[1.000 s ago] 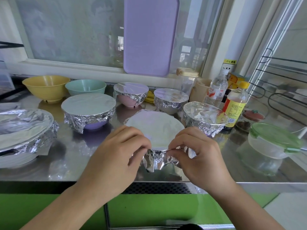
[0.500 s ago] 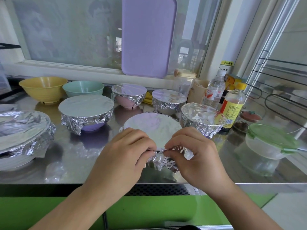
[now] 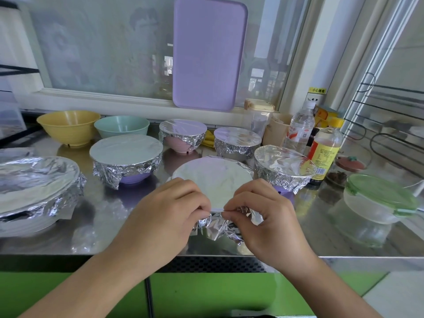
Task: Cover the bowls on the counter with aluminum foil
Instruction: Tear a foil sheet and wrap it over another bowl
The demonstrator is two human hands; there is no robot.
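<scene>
Head view: your left hand (image 3: 169, 210) and right hand (image 3: 263, 216) pinch the foil (image 3: 215, 223) at the near bowl's (image 3: 213, 180) rim, close to the surface (image 3: 110, 210) edge. Pulling hard risks tearing it.

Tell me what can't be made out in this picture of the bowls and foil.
Head view only:
- Bowl under the foil at the front: hidden by the foil and both hands.
- Contents of the other covered bowls: hidden by foil.
- Big covered dish: cut off by the left edge.
- Left hand and right hand fingertips: curled under.
</scene>
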